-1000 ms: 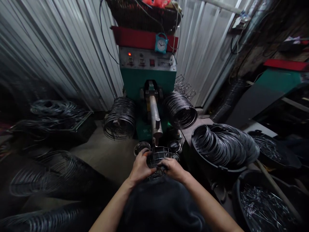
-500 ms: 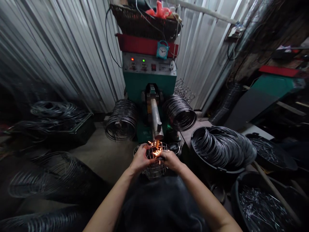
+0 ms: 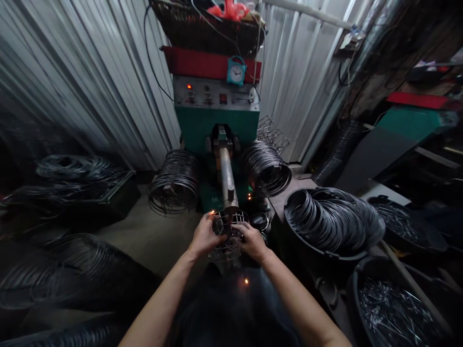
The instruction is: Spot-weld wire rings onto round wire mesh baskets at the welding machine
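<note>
Between my hands is a round wire basket (image 3: 224,252), held under the arm (image 3: 227,178) of a green spot welding machine (image 3: 202,123). My left hand (image 3: 206,235) grips the basket's left side, thumb toward the middle. On the right side, my right hand (image 3: 252,241) has its fingers closed on the wires near the electrode tip. The exact contact of the tip with the wire is hard to make out. A few small sparks glow near my left fingers and above my dark-clad lap.
Wire ring coils hang left (image 3: 174,183) and right (image 3: 266,166) of the machine. At right stand a tub of wire rings (image 3: 336,221) and a bucket of short wire pieces (image 3: 394,308). A crate of wire (image 3: 108,197) sits at left. A blue clock (image 3: 236,71) is on the machine.
The bright burst of sparks at the electrode has died down to a few stray ones. The green lamp on the panel has gone dark. Both hands still hold the basket.
</note>
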`<state>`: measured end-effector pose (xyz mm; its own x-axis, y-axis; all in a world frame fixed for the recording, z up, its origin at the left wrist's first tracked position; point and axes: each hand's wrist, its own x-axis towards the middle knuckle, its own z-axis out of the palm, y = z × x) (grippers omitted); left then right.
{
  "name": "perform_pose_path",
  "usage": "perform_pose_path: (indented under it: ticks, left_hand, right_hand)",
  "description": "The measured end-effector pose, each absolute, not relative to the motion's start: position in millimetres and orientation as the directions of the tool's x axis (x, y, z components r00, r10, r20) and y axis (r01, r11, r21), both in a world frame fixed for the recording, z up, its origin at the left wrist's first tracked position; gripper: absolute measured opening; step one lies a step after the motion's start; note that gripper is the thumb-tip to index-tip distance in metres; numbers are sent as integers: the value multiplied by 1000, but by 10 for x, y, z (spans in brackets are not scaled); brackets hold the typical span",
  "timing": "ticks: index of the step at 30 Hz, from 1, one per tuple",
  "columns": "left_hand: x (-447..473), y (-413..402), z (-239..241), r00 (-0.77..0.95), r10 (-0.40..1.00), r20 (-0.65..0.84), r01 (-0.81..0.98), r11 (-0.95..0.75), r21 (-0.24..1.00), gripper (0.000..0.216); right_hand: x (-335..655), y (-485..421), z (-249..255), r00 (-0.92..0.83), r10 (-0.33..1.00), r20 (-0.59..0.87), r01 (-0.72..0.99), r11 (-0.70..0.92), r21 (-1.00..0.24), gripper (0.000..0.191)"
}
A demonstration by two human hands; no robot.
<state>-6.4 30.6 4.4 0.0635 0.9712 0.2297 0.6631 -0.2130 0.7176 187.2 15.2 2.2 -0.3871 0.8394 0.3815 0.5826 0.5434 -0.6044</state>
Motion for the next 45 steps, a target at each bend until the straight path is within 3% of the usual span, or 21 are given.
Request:
perform_pose_path:
  ticks: [3, 6, 12, 16, 19, 22, 24, 30, 36, 41, 45]
  left_hand:
    - [-69, 321, 40, 64, 963, 260, 686, -232, 690, 62]
    - [-71, 400, 46, 85, 957, 279, 681, -260, 685, 59]
    - [-70, 581, 71, 87, 962, 258, 687, -246, 684, 52]
    - [-61, 578, 123, 78, 970, 229, 732, -212, 648, 55]
    - [-61, 595, 170, 103, 972, 210, 733, -216, 644, 54]
    - [-70, 654, 193, 145, 972, 185, 690, -233, 686, 54]
    - [-78, 692, 188, 146, 972, 183, 666, -233, 708, 56]
    - [-96, 706, 160, 146, 968, 204, 647, -250, 720, 55]
    - [-119, 791, 189, 232, 952, 202, 653, -306, 693, 54]
    - [-140, 885, 122, 300, 928, 220, 606, -363, 708, 57]
    - [-157, 899, 44, 308, 918, 248, 546, -384, 744, 59]
  right_hand:
    - [1944, 125, -52, -231, 870, 436, 538, 487, -688, 23]
    - [1984, 203, -76, -227, 892, 390, 571, 446, -689, 9]
    - [1940, 394, 43, -236, 916, 323, 644, 397, -654, 9]
    - [1946, 344, 37, -139, 939, 315, 620, 330, -711, 11]
    - [2014, 167, -120, 32, 966, 255, 481, 209, -851, 26]
    - [2116, -113, -393, 141, 990, 29, 205, 0, -979, 26]
    - [2185, -305, -584, 131, 985, -112, 17, -115, -993, 30]
    - [2351, -630, -828, 201, 882, -426, -353, -340, -872, 26]
    - [2544, -763, -750, 149, 759, -634, -684, -383, -620, 14]
    - [2654, -845, -677, 75, 707, -704, -783, -396, -480, 6]
    - [2665, -841, -683, 88, 717, -691, -770, -392, -504, 13]
